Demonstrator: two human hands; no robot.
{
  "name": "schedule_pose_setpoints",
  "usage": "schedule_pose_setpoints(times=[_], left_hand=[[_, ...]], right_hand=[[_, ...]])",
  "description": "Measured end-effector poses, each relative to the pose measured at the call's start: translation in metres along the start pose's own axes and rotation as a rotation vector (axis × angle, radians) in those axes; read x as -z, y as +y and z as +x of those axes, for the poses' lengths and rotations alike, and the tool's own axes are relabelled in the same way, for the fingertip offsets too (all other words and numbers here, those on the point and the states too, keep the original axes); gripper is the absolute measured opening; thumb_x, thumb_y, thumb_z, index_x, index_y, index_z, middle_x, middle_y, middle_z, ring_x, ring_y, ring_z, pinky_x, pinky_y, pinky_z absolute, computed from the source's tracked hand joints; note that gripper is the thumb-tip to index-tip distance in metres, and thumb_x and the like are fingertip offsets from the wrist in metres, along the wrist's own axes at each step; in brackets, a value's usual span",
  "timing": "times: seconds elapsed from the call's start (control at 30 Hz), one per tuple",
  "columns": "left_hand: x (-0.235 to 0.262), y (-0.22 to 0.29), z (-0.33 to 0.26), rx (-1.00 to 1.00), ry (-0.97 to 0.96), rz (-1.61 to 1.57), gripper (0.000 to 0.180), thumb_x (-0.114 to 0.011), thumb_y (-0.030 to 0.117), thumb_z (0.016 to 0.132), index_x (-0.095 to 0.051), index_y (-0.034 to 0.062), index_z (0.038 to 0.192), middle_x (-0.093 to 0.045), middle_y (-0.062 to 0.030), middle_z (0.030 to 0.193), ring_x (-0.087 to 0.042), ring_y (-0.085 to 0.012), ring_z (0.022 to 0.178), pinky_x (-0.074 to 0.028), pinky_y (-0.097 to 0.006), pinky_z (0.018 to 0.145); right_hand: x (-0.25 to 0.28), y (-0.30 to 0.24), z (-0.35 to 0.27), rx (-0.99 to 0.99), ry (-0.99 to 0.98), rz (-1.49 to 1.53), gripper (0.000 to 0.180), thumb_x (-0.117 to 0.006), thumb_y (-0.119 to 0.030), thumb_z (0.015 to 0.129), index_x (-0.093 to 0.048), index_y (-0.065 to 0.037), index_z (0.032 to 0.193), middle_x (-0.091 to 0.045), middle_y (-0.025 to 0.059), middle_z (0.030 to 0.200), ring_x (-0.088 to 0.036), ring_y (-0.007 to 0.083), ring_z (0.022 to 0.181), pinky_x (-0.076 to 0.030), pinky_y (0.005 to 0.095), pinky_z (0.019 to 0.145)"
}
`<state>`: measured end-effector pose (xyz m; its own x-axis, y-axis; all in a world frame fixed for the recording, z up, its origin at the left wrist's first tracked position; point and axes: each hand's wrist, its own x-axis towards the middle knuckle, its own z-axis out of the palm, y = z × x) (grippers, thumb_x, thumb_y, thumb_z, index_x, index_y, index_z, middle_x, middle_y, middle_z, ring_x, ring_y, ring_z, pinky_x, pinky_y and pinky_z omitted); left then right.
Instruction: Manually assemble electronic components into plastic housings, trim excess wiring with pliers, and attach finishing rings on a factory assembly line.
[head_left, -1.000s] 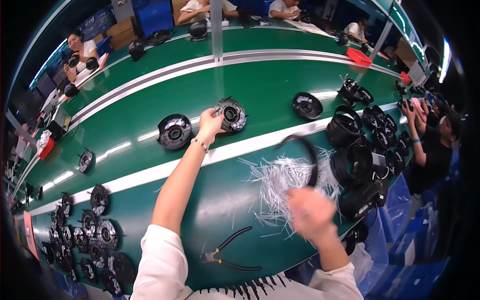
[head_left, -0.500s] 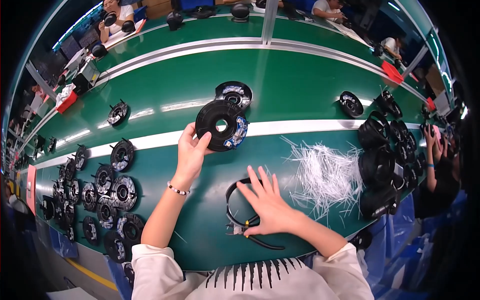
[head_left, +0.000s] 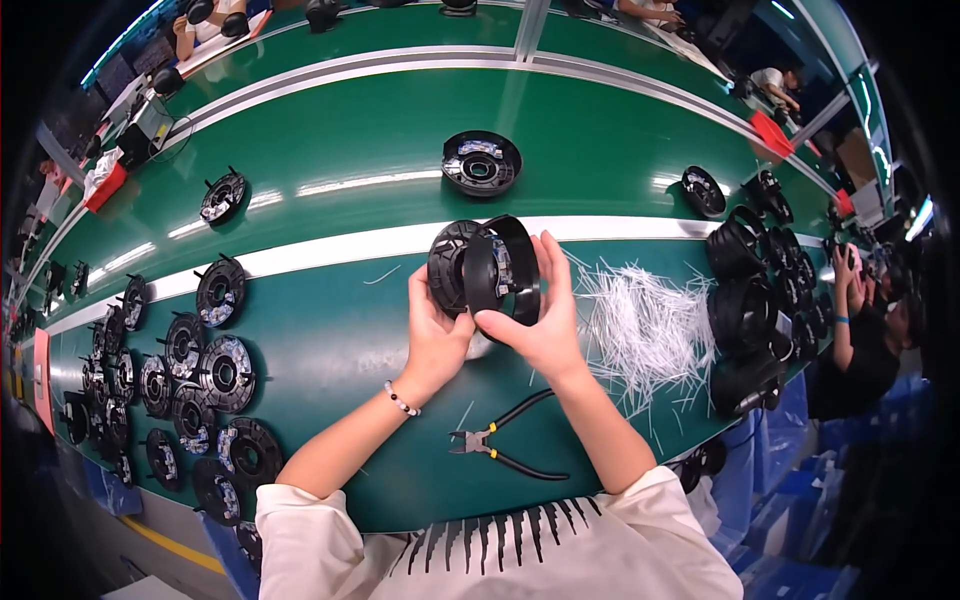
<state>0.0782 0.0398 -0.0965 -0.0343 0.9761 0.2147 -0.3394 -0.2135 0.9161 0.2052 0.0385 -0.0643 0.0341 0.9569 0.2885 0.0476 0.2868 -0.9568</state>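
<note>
In front of me, my left hand (head_left: 437, 345) is closed around a round black plastic disc (head_left: 447, 268). My right hand (head_left: 550, 325) grips a wide black ring (head_left: 486, 280), thumb on its near edge and fingers around its far side. The ring stands on edge and overlaps the disc's right part; a circuit board shows through it. From this view I cannot tell whether the two are joined. Below my hands, diagonal cutters (head_left: 485, 440) with black-and-yellow handles lie with their jaws to the left.
Several black discs with circuit boards (head_left: 228, 374) cover the left side. To the right lie a heap of thin white strips (head_left: 645, 340) and stacked black rings (head_left: 738, 310). Beyond the white edge strip, a black round housing (head_left: 507, 168) sits on the green surface. People work farther off.
My right hand has picked the black ring up off the table, uncovering the cutters. My left hand has brought the disc nearer and turned it, and both parts are now together.
</note>
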Motion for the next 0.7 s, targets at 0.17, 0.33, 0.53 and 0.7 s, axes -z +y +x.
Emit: schedule_pose_setpoints(times=[0.17, 0.33, 0.53, 0.7], left_hand=[[0.017, 0.007, 0.004, 0.115, -0.237, -0.309, 0.066, -0.052, -0.004, 0.074, -0.019, 0.0038, 0.13, -0.034, -0.0093, 0.126, -0.039, -0.0218, 0.117, -0.034, -0.037, 0.099], [0.021, 0.025, 0.02, 0.623, -0.14, -0.594, 0.045, -0.03, 0.033, 0.091, -0.037, 0.0039, 0.124, -0.046, -0.0128, 0.122, -0.045, -0.0242, 0.113, -0.039, -0.042, 0.093], [0.028, 0.001, 0.014, 0.35, 0.08, -0.467, 0.037, -0.029, 0.018, 0.087, -0.037, 0.0015, 0.12, -0.048, -0.0142, 0.118, -0.047, -0.0245, 0.11, -0.037, -0.042, 0.094], [0.016, -0.002, 0.002, 0.306, -0.013, -0.381, 0.043, -0.036, 0.014, 0.077, -0.036, 0.0001, 0.118, -0.042, -0.0125, 0.122, -0.045, -0.0246, 0.111, -0.039, -0.041, 0.092]], right_hand=[[-0.004, 0.009, -0.004, 0.0, -0.031, -0.082, 0.112, -0.082, -0.036, 0.053, -0.014, 0.005, 0.132, -0.033, 0.0224, 0.121, -0.039, 0.0312, 0.114, -0.033, 0.0377, 0.096], [-0.007, 0.003, -0.004, 0.014, -0.162, -0.184, 0.116, -0.082, -0.034, 0.051, -0.009, 0.005, 0.133, -0.029, 0.0238, 0.125, -0.029, 0.0341, 0.119, -0.028, 0.0396, 0.099], [0.0, -0.005, 0.006, -0.03, 0.153, 0.229, 0.107, -0.082, -0.024, 0.056, -0.013, 0.006, 0.131, -0.028, 0.0216, 0.13, -0.036, 0.0259, 0.118, -0.032, 0.0343, 0.097], [-0.005, 0.02, -0.001, -0.062, 0.044, -0.04, 0.109, -0.083, -0.029, 0.053, -0.015, 0.007, 0.13, -0.036, 0.0245, 0.123, -0.038, 0.0294, 0.116, -0.031, 0.0366, 0.097]])
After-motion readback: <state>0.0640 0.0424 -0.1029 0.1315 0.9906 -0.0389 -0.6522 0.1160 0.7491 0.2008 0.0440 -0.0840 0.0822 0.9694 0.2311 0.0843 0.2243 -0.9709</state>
